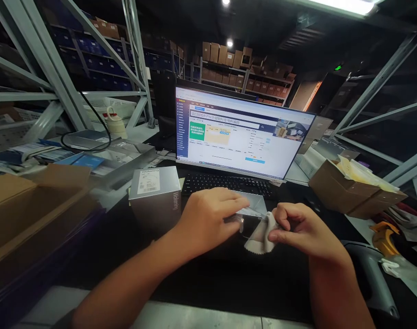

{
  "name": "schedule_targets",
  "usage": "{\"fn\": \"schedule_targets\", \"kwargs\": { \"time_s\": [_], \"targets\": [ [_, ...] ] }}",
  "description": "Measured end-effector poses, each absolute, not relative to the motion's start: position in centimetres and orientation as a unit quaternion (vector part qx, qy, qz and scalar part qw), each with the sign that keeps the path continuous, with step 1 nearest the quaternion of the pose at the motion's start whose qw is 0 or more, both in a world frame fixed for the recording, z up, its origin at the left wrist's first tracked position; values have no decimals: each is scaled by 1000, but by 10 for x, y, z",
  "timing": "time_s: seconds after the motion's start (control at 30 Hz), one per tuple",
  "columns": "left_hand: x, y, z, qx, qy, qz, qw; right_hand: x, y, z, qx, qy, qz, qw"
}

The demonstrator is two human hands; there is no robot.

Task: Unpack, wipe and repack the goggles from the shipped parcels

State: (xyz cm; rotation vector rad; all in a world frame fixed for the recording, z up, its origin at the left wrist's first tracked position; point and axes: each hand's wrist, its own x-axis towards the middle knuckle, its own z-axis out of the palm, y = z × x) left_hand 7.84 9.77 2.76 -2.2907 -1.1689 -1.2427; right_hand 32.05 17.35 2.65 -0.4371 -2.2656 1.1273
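Note:
Between my hands is a thin, partly see-through thing that looks like a pair of eyeglasses [242,224]. The thumb and fingers of my left hand [208,219] are closed on its left side, and much of it is hidden. My right hand [297,228] pinches a pale grey cloth [261,240] with a zigzag edge, folded over the right end of that thing. Just behind the hands lies a flat silver box [254,203]. A silver-topped carton [155,196] with a white label stands left of my left hand.
A monitor [236,132] and a black keyboard [225,183] stand behind my hands. An open cardboard box [33,205] is at the left. On the right are a filled carton [352,192], a handheld scanner [373,274] and a yellow tape dispenser [385,237]. Metal rack posts flank the desk.

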Motion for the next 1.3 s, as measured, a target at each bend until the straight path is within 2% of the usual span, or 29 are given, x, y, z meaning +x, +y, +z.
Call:
{"fn": "schedule_targets", "kwargs": {
  "time_s": [0.13,0.3,0.5,0.63,0.77,0.87,0.97,1.03,1.2,1.3],
  "targets": [
    [83,99,23,-823,-373,-379,202,303,155,20,-206,-861,319,339],
    [93,105,14,-825,-330,-385,250,283,138,17,-269,-864,229,359],
    [88,104,22,-836,-342,-389,184,309,164,28,-179,-867,387,258],
    [83,102,28,-831,-342,-416,136,329,177,32,-107,-879,410,221],
    [85,102,24,-823,-360,-403,175,315,159,29,-192,-861,374,287],
    [91,103,18,-823,-355,-389,215,292,139,24,-274,-850,282,349],
    [94,102,15,-824,-334,-400,225,281,131,24,-283,-861,198,373],
    [92,100,18,-827,-329,-405,210,286,137,27,-244,-873,229,356],
    [82,94,29,-832,-333,-427,121,324,164,39,-86,-884,402,224],
    [82,95,31,-827,-337,-441,96,336,169,40,-70,-879,425,207]
  ]
}}
